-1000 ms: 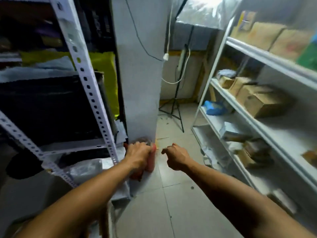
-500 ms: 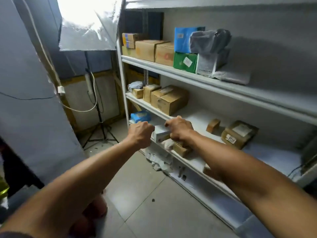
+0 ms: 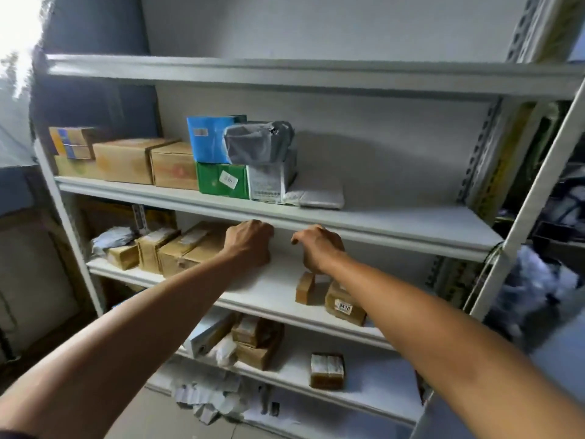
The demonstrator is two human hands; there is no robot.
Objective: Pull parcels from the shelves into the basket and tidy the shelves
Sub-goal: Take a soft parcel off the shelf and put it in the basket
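The parcels are all on the shelves: a row of cardboard boxes (image 3: 133,160) with a blue box (image 3: 209,137), green box (image 3: 221,180) and grey bags (image 3: 258,144) on the upper shelf (image 3: 395,223), more brown boxes (image 3: 177,251) at the left of the middle shelf (image 3: 266,289), and two small ones (image 3: 343,304) under your right forearm. Lower down, a few boxes (image 3: 256,340) sit among loose paper (image 3: 205,397). No basket is in view, so as far as this shows, most of the pulling and tidying is left. Your left hand (image 3: 248,240) is curled loosely near the brown boxes, fingers bent and holding nothing visible; your right hand (image 3: 318,247) hangs just above the middle shelf, fingers drooping, relaxed and empty. You look poised to pick your next parcel.
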